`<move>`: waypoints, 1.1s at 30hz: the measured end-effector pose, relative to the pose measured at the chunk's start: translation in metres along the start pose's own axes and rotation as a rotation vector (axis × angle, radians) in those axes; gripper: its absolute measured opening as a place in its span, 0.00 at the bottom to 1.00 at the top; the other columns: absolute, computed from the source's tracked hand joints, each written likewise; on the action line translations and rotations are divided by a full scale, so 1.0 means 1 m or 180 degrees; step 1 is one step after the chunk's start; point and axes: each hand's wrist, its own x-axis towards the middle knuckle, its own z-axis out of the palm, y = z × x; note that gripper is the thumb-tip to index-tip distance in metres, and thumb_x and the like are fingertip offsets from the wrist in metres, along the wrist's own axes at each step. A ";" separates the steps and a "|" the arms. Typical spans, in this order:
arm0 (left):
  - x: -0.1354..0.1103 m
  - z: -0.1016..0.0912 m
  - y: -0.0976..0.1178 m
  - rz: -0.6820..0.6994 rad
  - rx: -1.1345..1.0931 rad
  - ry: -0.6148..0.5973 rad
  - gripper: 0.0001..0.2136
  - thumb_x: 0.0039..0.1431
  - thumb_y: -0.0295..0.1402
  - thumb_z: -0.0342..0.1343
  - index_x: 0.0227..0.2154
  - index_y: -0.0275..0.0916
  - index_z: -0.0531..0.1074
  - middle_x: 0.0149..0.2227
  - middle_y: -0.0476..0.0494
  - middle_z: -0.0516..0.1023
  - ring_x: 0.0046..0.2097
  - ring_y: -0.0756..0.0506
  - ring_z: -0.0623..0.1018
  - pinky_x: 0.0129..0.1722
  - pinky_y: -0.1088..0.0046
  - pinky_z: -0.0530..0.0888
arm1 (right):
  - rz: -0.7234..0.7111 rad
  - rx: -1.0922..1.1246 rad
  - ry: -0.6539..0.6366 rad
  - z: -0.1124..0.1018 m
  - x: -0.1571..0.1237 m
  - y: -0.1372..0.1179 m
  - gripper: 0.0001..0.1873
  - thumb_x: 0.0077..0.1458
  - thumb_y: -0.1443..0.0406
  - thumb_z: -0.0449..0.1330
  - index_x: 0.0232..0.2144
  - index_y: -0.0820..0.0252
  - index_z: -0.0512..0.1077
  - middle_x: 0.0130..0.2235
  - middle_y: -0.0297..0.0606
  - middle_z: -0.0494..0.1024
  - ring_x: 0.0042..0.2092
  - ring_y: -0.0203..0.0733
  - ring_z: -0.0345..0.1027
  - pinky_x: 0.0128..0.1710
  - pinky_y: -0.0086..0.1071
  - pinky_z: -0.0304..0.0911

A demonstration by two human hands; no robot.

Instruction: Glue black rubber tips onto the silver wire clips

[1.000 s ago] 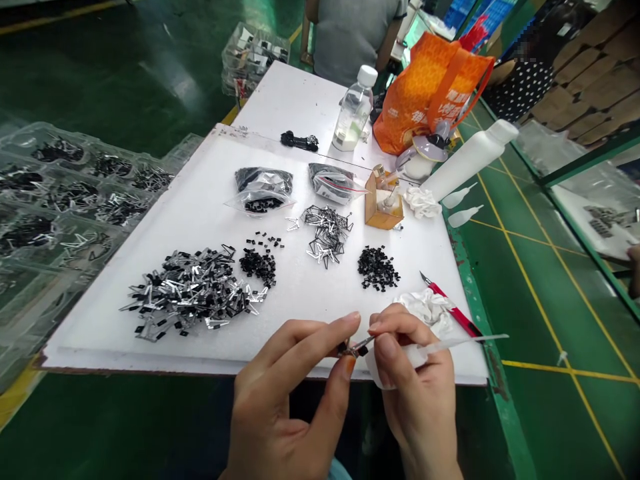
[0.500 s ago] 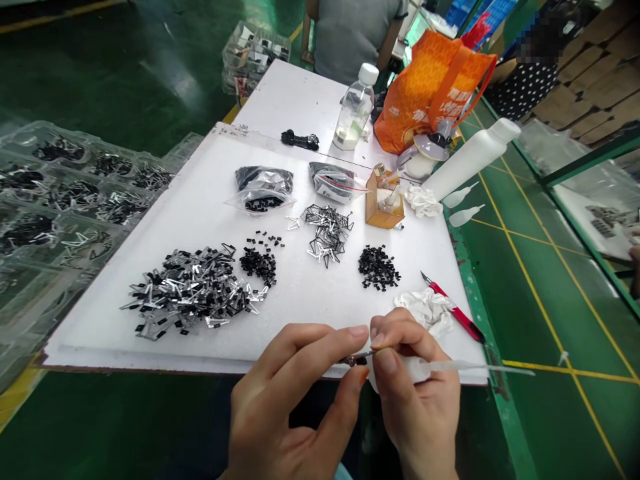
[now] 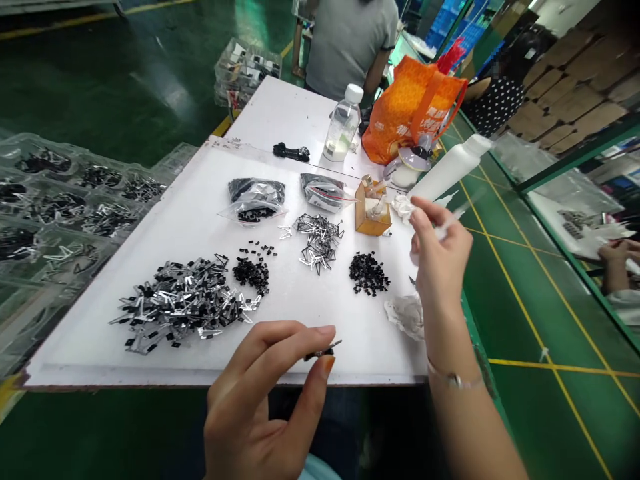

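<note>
While the hands sit well apart, the left hand (image 3: 260, 393) pinches a small black part (image 3: 320, 353) with a thin metal pin between thumb and index, just over the near edge of the white board (image 3: 310, 313). The right hand (image 3: 440, 250) is raised beyond the board's right edge, fingers around a white plastic dropper (image 3: 442, 231), tip pointing up and right.

On the board, far side: two clear zip bags. The left zip bag (image 3: 255, 200) holds black parts, some bunched at the bottom; the right zip bag (image 3: 323, 192) holds black parts and a red-marked strip. Right of those, a small brown box (image 3: 373, 217) holds a small glass vial and something white.

Loose on the board: a big mixed pile (image 3: 180, 303) of black-and-silver parts at left, small black pieces (image 3: 253, 275) beside it, wire clips (image 3: 317, 240) mid-board, another black heap (image 3: 369, 273) to the right, a crumpled white cloth (image 3: 405, 315) near the right edge.

Left of the board: clear plastic trays (image 3: 65, 207), cells filled with black and silver parts. Beyond it: a stack of trays (image 3: 245, 73), a water bottle (image 3: 343, 123) with whitish liquid low inside, an orange bag (image 3: 413, 110), a white squeeze bottle (image 3: 450, 170).
</note>
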 end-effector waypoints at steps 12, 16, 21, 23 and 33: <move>0.003 -0.003 -0.001 0.0030 0.0121 0.0353 0.23 0.60 0.11 0.60 0.51 0.44 0.80 0.45 0.48 0.77 0.48 0.48 0.78 0.46 0.75 0.80 | -0.0696 -0.1006 -0.0452 0.026 0.057 0.011 0.12 0.60 0.58 0.65 0.32 0.61 0.83 0.27 0.38 0.80 0.29 0.43 0.69 0.35 0.37 0.58; 0.002 -0.001 0.000 0.0114 0.0056 0.0347 0.25 0.60 0.10 0.58 0.53 0.44 0.79 0.46 0.48 0.77 0.49 0.49 0.77 0.47 0.75 0.80 | -0.0753 -0.0941 -0.0312 0.027 0.061 0.016 0.10 0.60 0.59 0.66 0.31 0.60 0.82 0.26 0.38 0.80 0.29 0.43 0.68 0.35 0.38 0.58; 0.003 0.000 0.002 0.0189 0.0038 0.0391 0.26 0.59 0.09 0.58 0.53 0.43 0.79 0.47 0.49 0.77 0.49 0.50 0.77 0.46 0.76 0.80 | -0.0900 -0.0597 0.0632 0.015 0.033 -0.012 0.14 0.66 0.57 0.60 0.34 0.60 0.78 0.33 0.42 0.80 0.34 0.46 0.70 0.36 0.39 0.60; 0.005 0.001 0.002 0.0253 0.0025 0.0420 0.26 0.58 0.09 0.58 0.53 0.42 0.79 0.46 0.49 0.77 0.49 0.50 0.77 0.46 0.76 0.80 | -0.0896 -0.0222 0.1059 0.003 0.002 -0.035 0.16 0.70 0.54 0.55 0.37 0.57 0.75 0.35 0.40 0.77 0.32 0.43 0.68 0.31 0.37 0.58; 0.003 0.006 -0.001 0.0263 0.0066 0.0422 0.27 0.57 0.10 0.59 0.53 0.46 0.79 0.43 0.49 0.78 0.50 0.48 0.76 0.48 0.74 0.78 | -0.0117 0.1665 0.0054 -0.024 -0.105 -0.072 0.12 0.66 0.58 0.65 0.29 0.54 0.78 0.22 0.29 0.67 0.21 0.33 0.52 0.23 0.33 0.52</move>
